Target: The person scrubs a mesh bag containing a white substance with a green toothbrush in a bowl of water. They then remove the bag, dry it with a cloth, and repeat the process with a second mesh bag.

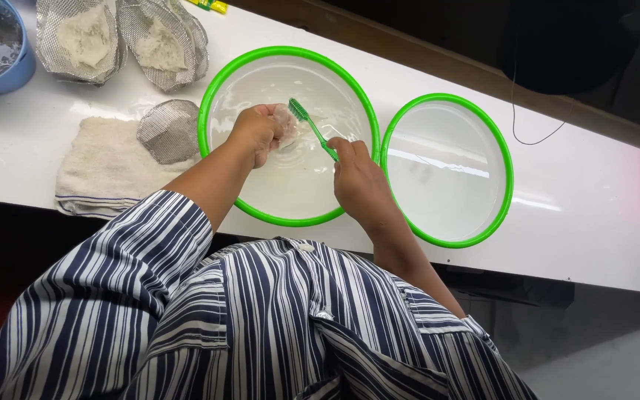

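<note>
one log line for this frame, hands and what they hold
left hand: holds pale translucent piece over left basin | right hand: holds green toothbrush, bristles at piece | right basin: untouched

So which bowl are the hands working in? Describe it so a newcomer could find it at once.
On the white counter stand two green-rimmed clear bowls side by side. It is the left bowl, next to the folded towel. Unlike the right bowl, it has the left hand holding a pale lump and the right hand holding a green toothbrush over it.
</note>
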